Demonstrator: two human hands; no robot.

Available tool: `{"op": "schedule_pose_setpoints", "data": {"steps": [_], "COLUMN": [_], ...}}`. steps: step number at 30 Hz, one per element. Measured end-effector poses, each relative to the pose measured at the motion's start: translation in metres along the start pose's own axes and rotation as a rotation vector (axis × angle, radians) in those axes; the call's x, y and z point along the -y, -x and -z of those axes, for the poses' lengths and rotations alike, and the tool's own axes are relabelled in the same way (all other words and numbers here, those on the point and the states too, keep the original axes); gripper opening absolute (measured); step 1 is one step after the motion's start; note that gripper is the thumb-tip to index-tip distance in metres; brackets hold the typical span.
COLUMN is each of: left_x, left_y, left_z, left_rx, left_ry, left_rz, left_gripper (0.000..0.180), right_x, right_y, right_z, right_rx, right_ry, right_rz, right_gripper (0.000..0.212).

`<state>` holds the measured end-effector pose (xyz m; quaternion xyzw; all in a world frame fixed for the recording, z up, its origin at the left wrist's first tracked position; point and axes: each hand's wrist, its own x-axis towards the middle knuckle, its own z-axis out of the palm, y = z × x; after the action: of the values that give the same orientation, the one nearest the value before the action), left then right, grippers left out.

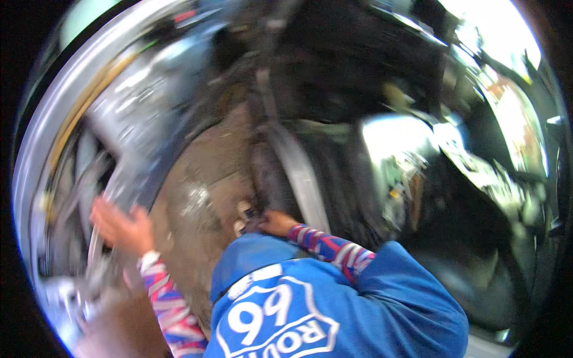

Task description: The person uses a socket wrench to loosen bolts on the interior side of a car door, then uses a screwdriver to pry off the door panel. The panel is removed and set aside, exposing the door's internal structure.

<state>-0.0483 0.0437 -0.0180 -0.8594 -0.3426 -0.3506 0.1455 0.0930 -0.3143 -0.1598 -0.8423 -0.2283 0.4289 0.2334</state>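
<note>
At the left, my left hand (122, 225) is held out with its fingers stretched, beside the lower end of a shiny grey metal panel (134, 104); I cannot tell whether it touches it. My right hand (279, 223) is low in front of my body, its fingers curled at a small dark thing (255, 221) too blurred to name. Just right of that hand runs a pale metal strip (301, 179) along a large dark panel that looks like part of a vehicle. Both forearms wear red, white and blue patterned sleeves.
Stained brown floor (197, 179) lies between the metal panel and the dark vehicle part. A dark, glossy curved panel (471, 280) stands at the right, with a bright reflecting surface (400, 140) above it. A curved silver rim (30, 143) edges the far left. Motion smears much of the picture.
</note>
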Motion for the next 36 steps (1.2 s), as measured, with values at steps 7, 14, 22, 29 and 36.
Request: {"op": "schedule_pose_setpoints", "data": {"steps": [7, 14, 22, 29, 36], "left_x": [0.000, 0.002, 0.011, 0.031, 0.042], "left_y": [0.005, 0.008, 0.007, 0.006, 0.022], "left_z": [0.003, -0.016, -0.011, 0.011, 0.009], "left_rx": [-0.068, -0.164, -0.146, -0.376, -0.156], "left_ry": [0.010, -0.088, -0.011, 0.160, -0.225], "left_rz": [0.033, 0.060, 0.001, 0.023, 0.204], "left_gripper": [0.073, 0.071, 0.057, 0.039, 0.060], "right_x": [0.024, -0.009, -0.157, -0.220, -0.223], "right_y": [0.047, 0.133, 0.221, 0.229, 0.210], "right_z": [0.065, 0.166, 0.224, 0.192, 0.195], "right_rx": [-0.592, -1.476, -2.041, -2.105, -2.086], "right_ry": [-0.329, -0.367, -0.305, -0.443, -0.515], "right_rz": [0.215, 0.073, -0.414, -0.565, -0.460], "right_gripper": [0.029, 0.013, 0.022, 0.024, 0.022]}}
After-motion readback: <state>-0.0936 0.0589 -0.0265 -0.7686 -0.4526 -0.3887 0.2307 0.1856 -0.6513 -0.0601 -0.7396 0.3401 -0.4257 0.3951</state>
